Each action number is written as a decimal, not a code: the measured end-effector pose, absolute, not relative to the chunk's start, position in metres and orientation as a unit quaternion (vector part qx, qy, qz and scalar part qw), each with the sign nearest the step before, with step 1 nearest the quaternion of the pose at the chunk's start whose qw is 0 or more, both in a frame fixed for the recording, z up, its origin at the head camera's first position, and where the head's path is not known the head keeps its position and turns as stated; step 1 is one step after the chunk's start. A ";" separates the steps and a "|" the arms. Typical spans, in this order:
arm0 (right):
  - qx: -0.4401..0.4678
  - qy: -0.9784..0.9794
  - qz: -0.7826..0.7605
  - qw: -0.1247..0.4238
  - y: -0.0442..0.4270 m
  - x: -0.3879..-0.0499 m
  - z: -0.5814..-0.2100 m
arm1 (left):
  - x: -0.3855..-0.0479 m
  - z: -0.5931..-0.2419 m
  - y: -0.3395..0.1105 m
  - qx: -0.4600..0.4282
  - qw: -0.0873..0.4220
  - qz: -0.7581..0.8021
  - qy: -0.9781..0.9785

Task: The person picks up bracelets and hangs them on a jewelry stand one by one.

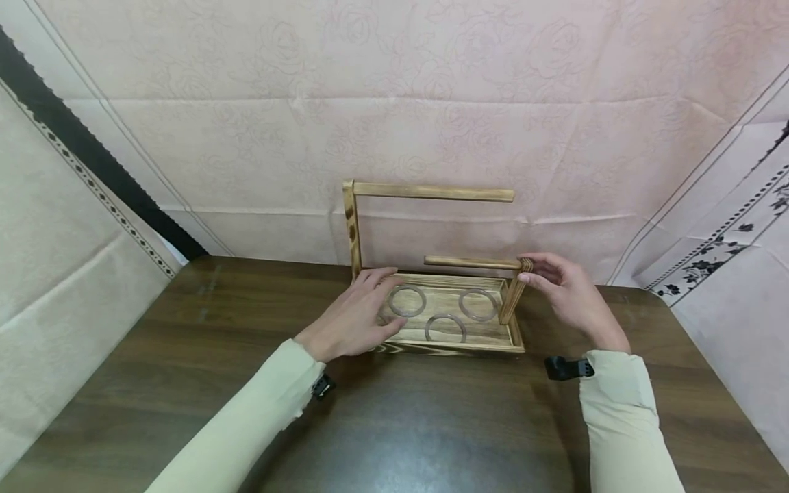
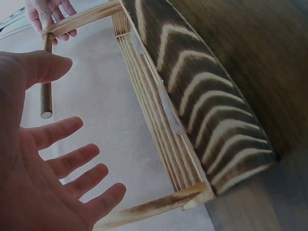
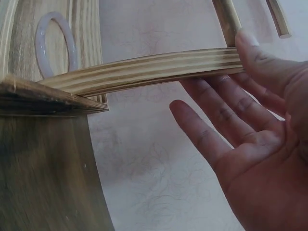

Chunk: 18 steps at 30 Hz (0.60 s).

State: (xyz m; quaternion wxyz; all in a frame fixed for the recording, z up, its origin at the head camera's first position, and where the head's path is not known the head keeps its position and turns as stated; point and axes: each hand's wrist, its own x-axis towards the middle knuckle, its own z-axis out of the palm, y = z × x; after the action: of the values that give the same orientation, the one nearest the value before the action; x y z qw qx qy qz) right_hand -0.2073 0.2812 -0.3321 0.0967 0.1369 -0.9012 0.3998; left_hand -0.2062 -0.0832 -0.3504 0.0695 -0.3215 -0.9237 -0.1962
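A shallow wooden tray (image 1: 456,349) with dark burnt grain stands on the table, and clear bangles lie inside it. Fully visible is one bangle (image 1: 405,315) at the left; others lie at the right and front. From the tray's left end rises a tall post (image 1: 353,233) bearing a horizontal bar (image 1: 431,192). A shorter post (image 1: 511,299) at the right end carries a lower bar (image 1: 462,262). My right hand (image 1: 570,294) pinches the top of that shorter post between thumb and fingers. Over the tray's left end, my left hand (image 1: 357,311) has its fingers spread and holds nothing.
The brown wooden table (image 1: 431,418) extends around the tray. Behind it hangs a pale pink patterned cloth (image 1: 401,103), close to the tall post. Pale cloth also borders both sides of the table.
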 end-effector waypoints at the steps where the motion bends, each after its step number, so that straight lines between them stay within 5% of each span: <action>1: 0.137 -0.901 0.401 0.099 0.281 -0.208 -0.333 | -0.207 -0.350 -0.082 -0.322 0.068 -0.195 -0.924; 18: 0.136 -0.882 0.439 0.108 0.278 -0.208 -0.341 | -0.217 -0.349 -0.066 -0.342 0.032 -0.184 -0.921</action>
State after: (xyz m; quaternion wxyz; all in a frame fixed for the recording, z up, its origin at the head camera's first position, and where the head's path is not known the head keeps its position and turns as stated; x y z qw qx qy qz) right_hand -0.2084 0.2781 -0.3413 0.1076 0.1361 -0.8818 0.4386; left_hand -0.2168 -0.0662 -0.3493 0.0320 -0.3417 -0.9211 -0.1840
